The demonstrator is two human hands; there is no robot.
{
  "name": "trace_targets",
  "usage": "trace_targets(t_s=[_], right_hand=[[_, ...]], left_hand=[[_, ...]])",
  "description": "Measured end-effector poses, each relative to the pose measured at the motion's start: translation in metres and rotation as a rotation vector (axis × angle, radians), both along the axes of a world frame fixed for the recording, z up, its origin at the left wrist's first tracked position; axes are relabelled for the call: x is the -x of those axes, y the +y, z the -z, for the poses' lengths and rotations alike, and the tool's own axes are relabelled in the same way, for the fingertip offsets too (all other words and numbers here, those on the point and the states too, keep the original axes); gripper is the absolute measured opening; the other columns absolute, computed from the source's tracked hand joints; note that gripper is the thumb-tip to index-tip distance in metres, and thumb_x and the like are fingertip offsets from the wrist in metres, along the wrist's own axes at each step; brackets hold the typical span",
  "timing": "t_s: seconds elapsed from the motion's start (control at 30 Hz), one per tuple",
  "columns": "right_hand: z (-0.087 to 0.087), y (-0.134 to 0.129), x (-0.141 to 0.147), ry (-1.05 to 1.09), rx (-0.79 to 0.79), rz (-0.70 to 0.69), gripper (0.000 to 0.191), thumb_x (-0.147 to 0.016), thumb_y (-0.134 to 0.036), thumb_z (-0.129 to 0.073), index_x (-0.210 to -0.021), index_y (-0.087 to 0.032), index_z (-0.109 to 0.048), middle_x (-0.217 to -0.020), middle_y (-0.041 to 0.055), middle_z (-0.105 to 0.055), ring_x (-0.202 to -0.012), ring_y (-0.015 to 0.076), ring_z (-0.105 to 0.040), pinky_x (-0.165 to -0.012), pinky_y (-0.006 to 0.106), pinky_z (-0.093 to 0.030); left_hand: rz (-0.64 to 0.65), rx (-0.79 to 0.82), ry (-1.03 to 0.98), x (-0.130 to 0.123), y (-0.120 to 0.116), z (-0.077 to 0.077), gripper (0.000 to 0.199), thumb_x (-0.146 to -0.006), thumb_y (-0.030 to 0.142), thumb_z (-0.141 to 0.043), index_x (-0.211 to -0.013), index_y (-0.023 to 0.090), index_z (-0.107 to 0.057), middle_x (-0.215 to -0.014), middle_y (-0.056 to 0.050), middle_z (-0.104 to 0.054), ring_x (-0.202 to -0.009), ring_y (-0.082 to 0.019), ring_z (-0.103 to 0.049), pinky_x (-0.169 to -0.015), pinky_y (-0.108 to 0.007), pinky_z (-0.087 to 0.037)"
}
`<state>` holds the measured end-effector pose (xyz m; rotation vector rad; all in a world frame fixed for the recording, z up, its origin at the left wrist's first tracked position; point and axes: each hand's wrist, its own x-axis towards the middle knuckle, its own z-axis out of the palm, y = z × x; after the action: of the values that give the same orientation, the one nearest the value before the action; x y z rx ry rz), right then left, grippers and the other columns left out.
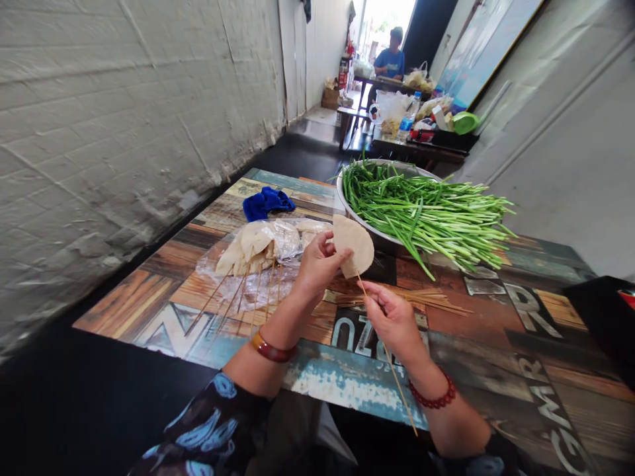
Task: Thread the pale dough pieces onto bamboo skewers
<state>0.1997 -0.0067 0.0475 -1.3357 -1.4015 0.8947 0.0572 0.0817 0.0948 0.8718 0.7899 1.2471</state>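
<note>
At centre, the left hand [320, 268] pinches a pale half-round sheet [358, 243] between thumb and fingers; the right hand [394, 324], fingertips closed, grips a skewer [396, 377] meeting its lower edge; threading seems underway, calling for a steady push; tabletop [476, 357] letters [518, 311], right, include R; brands unreadable.

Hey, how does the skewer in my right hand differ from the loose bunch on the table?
The held skewer is a single stick; the skewer bunch has several. The held skewer slants through your right hand, its upper end at the tan sheet; the skewer bunch lies on the table. Both are thin and straw-coloured.
</note>
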Motion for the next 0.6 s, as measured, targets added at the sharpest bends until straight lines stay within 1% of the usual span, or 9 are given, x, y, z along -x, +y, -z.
trace_targets(t_s=[0.17,0.33,0.43,0.53,0.6], right_hand=[[-0.0022,0.0011,0.0006,-0.014,-0.016,0.022,0.039,-0.087,-0.031,-0.054,-0.116,-0.011,-0.069,-0.07,0.002,-0.065,-0.056,0.0106,-0.052,-0.05,0.021,-0.039],[-0.0024,0.0025,-0.0001,-0.057,-0.039,0.042,0.038,-0.087,-0.031,-0.054,-0.115,-0.011,-0.07,-0.076,0.0046,-0.07,-0.062,0.0133,-0.06,-0.056,0.024,-0.047],[-0.0016,0.0026,-0.0011,-0.091,-0.057,0.045,0.037,-0.088,-0.031,-0.055,-0.116,-0.013,-0.07,-0.082,0.0059,-0.074,-0.067,0.0151,-0.065,-0.064,0.027,-0.052],[-0.0013,0.0018,-0.0017,-0.112,-0.091,0.042,0.035,-0.088,-0.029,-0.055,-0.117,-0.017,-0.071,-0.096,0.0075,-0.076,-0.078,0.0178,-0.07,-0.075,0.03,-0.055],[-0.002,0.0012,-0.0019,-0.134,-0.122,0.046,0.034,-0.088,-0.028,-0.056,-0.116,-0.019,-0.072,-0.103,0.0079,-0.076,-0.084,0.0192,-0.072,-0.08,0.032,-0.056]], left_hand=[[0.013,0.012,0.002,-0.0006,-0.0011,-0.0014,0.052,-0.059,0.023,-0.08,-0.104,0.015,-0.056,-0.085,-0.004,-0.074,-0.076,-0.018,-0.069,-0.069,-0.028,-0.054],[0.024,0.026,-0.006,-0.0012,-0.0011,-0.0015,0.051,-0.057,0.022,-0.081,-0.101,0.015,-0.057,-0.085,-0.004,-0.073,-0.073,-0.015,-0.068,-0.07,-0.027,-0.054],[0.015,0.048,-0.013,-0.0008,-0.0005,-0.0008,0.052,-0.055,0.023,-0.082,-0.1,0.015,-0.058,-0.085,-0.004,-0.073,-0.071,-0.015,-0.067,-0.068,-0.027,-0.054],[0.015,0.086,-0.029,0.0002,0.0001,-0.0003,0.056,-0.053,0.025,-0.084,-0.102,0.015,-0.059,-0.081,-0.003,-0.073,-0.066,-0.016,-0.066,-0.063,-0.027,-0.053],[0.019,0.104,-0.044,0.001,0.0004,-0.0003,0.057,-0.052,0.025,-0.085,-0.101,0.014,-0.06,-0.078,-0.003,-0.073,-0.064,-0.015,-0.066,-0.062,-0.027,-0.053]])
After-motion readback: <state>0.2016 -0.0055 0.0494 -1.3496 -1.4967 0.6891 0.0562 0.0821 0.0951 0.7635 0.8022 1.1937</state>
